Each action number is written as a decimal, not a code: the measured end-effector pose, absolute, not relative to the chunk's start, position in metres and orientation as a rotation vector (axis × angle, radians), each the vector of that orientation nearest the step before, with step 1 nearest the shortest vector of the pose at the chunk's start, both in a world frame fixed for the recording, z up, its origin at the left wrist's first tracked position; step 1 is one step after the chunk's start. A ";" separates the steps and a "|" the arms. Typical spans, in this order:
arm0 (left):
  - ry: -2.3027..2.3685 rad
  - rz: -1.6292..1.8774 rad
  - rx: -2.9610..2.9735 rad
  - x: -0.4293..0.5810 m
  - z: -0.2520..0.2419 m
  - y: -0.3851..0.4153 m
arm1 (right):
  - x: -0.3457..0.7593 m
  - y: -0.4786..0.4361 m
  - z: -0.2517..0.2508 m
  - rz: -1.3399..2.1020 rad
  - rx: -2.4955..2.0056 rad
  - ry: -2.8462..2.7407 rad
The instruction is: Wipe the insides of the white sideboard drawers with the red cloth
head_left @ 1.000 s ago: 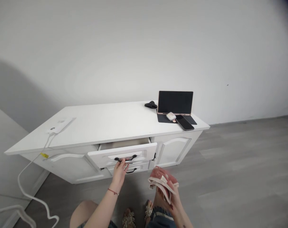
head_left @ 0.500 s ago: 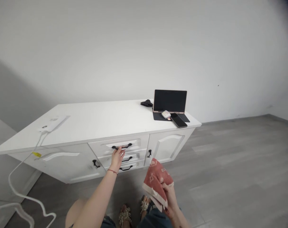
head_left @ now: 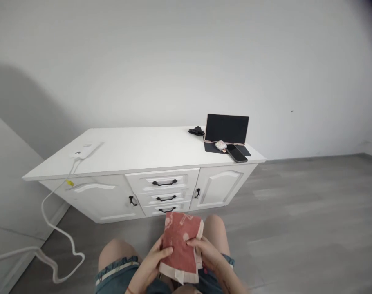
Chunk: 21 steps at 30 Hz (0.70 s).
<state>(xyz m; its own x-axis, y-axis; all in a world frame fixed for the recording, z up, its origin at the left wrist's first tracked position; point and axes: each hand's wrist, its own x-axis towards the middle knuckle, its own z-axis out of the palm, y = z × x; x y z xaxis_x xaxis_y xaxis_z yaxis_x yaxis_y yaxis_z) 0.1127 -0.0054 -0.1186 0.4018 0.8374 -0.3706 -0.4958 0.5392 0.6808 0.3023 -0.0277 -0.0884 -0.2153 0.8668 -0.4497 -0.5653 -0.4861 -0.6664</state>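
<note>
Between my hands, above my lap, is a folded red cloth (head_left: 181,241) with pale figures and a cream border, which looks like a small towel. My left hand (head_left: 155,259) grips its left edge, thumb on top and fingers underneath. On the right edge my right hand (head_left: 206,249) holds it the same way, its thumb pressed on the cloth. Beyond the cloth stands a white cabinet (head_left: 137,149); its top drawer (head_left: 164,179), with a black handle, is closed, as are the drawers below.
On the cabinet are a tablet (head_left: 226,128) on a dark cover, a phone (head_left: 236,153), a small white case (head_left: 220,145) and a black folded item (head_left: 196,131). At left a white power strip (head_left: 84,152) trails a white cable (head_left: 61,230). Grey floor lies at right.
My left hand has left the top drawer's handle and taken hold of the cloth. The cloth, in my right hand, has moved left and now lies flatter. The view has shifted slightly.
</note>
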 end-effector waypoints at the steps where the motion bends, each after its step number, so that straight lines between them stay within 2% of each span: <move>1: 0.803 0.902 0.513 0.106 -0.123 -0.018 | 0.298 -0.029 -0.090 1.889 -1.011 -0.462; 7: 1.092 1.042 0.686 0.080 -0.132 -0.048 | 0.270 -0.037 -0.099 1.993 -0.988 -0.547; 14: 1.146 1.005 0.898 0.076 -0.123 -0.047 | 0.252 -0.048 -0.133 1.867 -1.025 -0.460; 21: 1.190 0.943 1.098 0.088 -0.126 -0.047 | 0.265 -0.058 -0.134 1.862 -1.011 -0.322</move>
